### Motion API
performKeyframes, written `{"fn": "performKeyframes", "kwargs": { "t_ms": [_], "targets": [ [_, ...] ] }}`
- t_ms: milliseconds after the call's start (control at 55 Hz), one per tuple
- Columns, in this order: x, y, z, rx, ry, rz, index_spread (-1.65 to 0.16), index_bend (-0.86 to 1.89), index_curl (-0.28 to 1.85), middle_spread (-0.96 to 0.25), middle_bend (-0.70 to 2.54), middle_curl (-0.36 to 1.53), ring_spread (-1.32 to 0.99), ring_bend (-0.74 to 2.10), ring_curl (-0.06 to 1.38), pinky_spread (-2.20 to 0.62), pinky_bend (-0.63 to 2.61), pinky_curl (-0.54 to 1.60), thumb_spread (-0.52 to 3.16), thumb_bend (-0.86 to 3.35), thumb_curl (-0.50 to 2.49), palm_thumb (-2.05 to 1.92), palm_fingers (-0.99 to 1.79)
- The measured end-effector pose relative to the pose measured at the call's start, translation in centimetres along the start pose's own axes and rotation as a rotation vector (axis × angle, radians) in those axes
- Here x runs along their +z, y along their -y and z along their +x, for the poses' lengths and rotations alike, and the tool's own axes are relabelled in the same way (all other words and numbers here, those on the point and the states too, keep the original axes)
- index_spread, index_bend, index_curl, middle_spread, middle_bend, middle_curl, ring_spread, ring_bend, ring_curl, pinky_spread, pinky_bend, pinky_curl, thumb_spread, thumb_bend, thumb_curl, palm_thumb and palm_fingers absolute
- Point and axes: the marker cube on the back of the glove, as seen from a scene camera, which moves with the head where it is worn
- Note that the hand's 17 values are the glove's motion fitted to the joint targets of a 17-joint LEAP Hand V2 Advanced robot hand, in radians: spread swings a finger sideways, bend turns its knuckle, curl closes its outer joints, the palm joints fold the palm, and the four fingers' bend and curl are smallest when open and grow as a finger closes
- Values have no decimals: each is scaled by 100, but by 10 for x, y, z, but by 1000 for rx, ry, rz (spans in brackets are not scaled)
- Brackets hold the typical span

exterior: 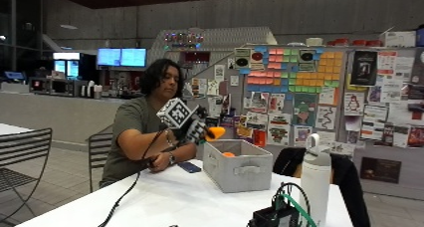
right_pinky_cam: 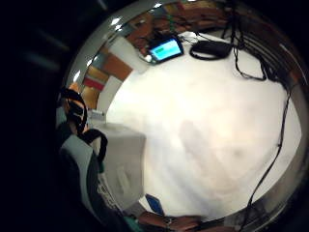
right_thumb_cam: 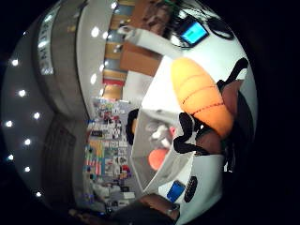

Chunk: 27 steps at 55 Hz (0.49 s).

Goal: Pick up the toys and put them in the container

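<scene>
In the outside view, at the middle of the frame, a seated person's gloved right hand (exterior: 189,125) holds an orange toy (exterior: 214,133) in the air just above the near left rim of the grey container (exterior: 237,171), which stands on the white surface (exterior: 165,199) with another orange toy (exterior: 228,154) inside. The thumb side palm view shows the fingers (right_thumb_cam: 232,101) curled round the orange toy (right_thumb_cam: 201,96), with the container (right_thumb_cam: 154,173) open beside it. The little finger side palm view shows the container (right_pinky_cam: 123,159) on the surface (right_pinky_cam: 207,125), with a small lit screen (right_pinky_cam: 165,49) far across it.
</scene>
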Motion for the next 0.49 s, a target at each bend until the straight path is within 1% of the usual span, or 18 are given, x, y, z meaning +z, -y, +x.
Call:
{"fn": "performKeyframes", "kwargs": {
  "t_ms": [18,36,73,236,346,418,491],
  "targets": [
    [-7,-14,-9,-74,11,-62,-23,70,48,-52,146,131,-52,178,97,-60,147,99,128,15,42,66,84],
    [-13,-25,-18,-129,17,-91,-23,70,48,-52,146,131,-52,178,97,-60,147,100,129,15,42,66,84],
    [-22,-40,-34,-200,21,-95,-23,71,48,-52,146,131,-52,178,98,-60,147,100,129,15,42,66,84],
    [-40,-70,-105,-397,-19,-67,-24,71,50,-51,149,132,-52,178,100,-61,147,103,131,13,40,66,83],
    [-36,-77,-141,-490,-69,-108,-25,71,51,-51,150,132,-52,178,101,-61,147,105,131,11,39,66,82],
    [-28,-77,-162,-508,-90,-138,-26,71,51,-51,151,132,-52,178,101,-61,147,106,131,10,39,66,81],
    [-19,-73,-171,-501,-114,-130,-26,70,51,-50,152,132,-52,178,102,-62,147,107,131,8,38,65,80]
  ]
}}
